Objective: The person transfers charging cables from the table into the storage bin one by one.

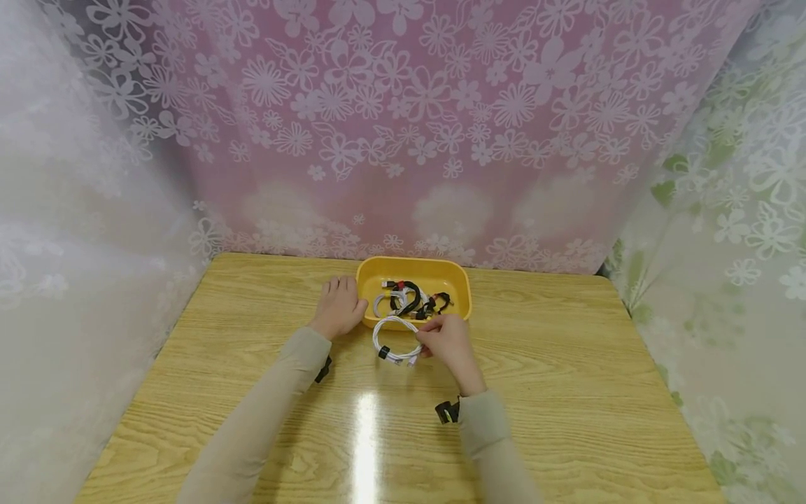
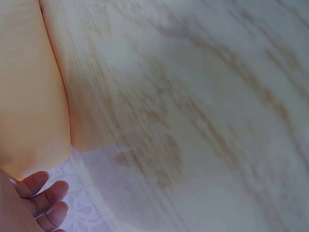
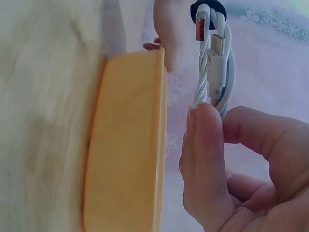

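Observation:
In the head view my right hand (image 1: 448,343) pinches a coiled white USB cable (image 1: 376,337) between thumb and fingertips, above the near rim of a yellow plastic box (image 1: 469,273). A black strap (image 1: 384,353) ties the coil. The right wrist view shows the cable's two metal plugs (image 3: 218,44), beyond the thumb and index finger. My left hand (image 1: 338,306) lies against the box's left side, thumb at the rim; its fingers (image 2: 50,195) look relaxed in the left wrist view. Inside the box are several coiled cables, including a black cable (image 1: 412,297) and a grey-white cable (image 1: 380,305).
The box stands at the back of a wooden table (image 1: 554,364), near its far edge. Behind hangs a pink flowered curtain (image 1: 403,140), with pale curtains (image 1: 724,280) at the sides. Both wrists wear small black devices (image 1: 447,411).

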`<act>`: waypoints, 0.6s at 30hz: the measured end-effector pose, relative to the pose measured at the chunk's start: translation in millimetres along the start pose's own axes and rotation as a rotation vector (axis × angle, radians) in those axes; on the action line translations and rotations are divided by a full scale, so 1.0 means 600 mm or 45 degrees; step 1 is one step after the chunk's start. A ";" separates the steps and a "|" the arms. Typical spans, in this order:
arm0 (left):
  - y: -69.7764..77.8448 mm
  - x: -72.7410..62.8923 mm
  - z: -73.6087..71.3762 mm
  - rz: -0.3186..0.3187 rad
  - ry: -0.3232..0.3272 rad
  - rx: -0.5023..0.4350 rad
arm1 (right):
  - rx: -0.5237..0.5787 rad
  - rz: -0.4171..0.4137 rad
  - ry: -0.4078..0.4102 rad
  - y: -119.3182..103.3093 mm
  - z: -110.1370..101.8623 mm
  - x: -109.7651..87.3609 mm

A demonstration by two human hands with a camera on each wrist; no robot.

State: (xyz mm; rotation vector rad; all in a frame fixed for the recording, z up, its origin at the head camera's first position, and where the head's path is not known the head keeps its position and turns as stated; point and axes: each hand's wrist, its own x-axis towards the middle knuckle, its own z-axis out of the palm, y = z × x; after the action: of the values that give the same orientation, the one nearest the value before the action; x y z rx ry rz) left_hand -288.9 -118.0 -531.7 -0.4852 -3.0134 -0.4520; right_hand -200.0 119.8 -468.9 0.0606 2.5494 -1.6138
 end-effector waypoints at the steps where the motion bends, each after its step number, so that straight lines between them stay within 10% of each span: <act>1: 0.000 0.000 0.000 -0.001 -0.002 0.001 | 0.002 0.002 0.003 -0.002 -0.003 0.003; 18: 0.002 -0.001 -0.003 -0.001 0.002 -0.010 | 0.038 0.018 0.002 -0.013 -0.061 0.072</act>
State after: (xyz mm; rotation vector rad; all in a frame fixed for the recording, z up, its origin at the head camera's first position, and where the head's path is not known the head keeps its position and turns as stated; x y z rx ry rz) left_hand -287.9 -117.7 -529.5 -0.4841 -3.0119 -0.4637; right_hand -246.6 147.9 -452.0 0.0822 2.5207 -1.6472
